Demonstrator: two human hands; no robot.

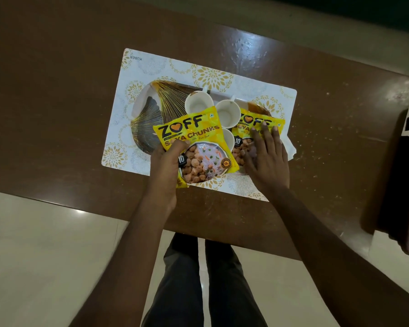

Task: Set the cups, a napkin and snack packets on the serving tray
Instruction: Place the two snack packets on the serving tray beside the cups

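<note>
A serving tray [149, 114] with a gold leaf pattern lies on a white placemat. Three white cups stand on it: one at the back [197, 102], one to its right [227, 113], and a third [229, 138] mostly hidden behind a packet. My left hand [167, 161] grips a yellow soya chunks packet [196, 147] by its left edge, holding it over the tray's front. My right hand [266, 156] rests flat, fingers spread, on a second yellow packet [253, 123] at the tray's right end. A white napkin [291, 147] peeks out to the right of that hand.
The white and gold placemat [151, 64] sits on a brown table [57, 90]. A dark chair or bag [406, 180] stands at the right edge. The table's near edge runs just below the placemat, with my legs and pale floor beneath.
</note>
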